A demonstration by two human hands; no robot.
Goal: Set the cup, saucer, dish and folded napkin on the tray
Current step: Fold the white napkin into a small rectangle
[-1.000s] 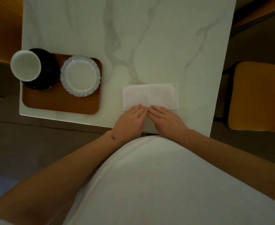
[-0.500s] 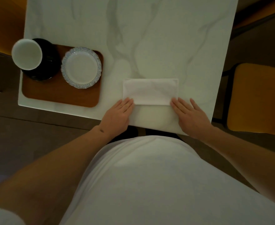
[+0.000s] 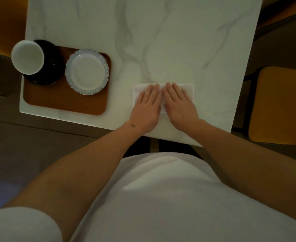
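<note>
A white folded napkin [image 3: 189,89] lies on the marble table [image 3: 161,41] near its front edge. My left hand [image 3: 147,107] and my right hand [image 3: 178,105] lie flat on it side by side, fingers straight, pressing it down. To the left a wooden tray [image 3: 65,102] carries a black saucer [image 3: 51,67] with a white cup [image 3: 27,56] on it. Beside them on the tray sits a white dish [image 3: 87,71] with a blue scalloped rim.
A yellow chair seat [image 3: 280,103] stands to the right of the table. Another yellow surface [image 3: 4,23] shows at the far left. The tray reaches close to the table's left and front edges.
Both hands were apart at the napkin's two lower corners; they have come together onto the middle of the napkin and lie flat on it.
</note>
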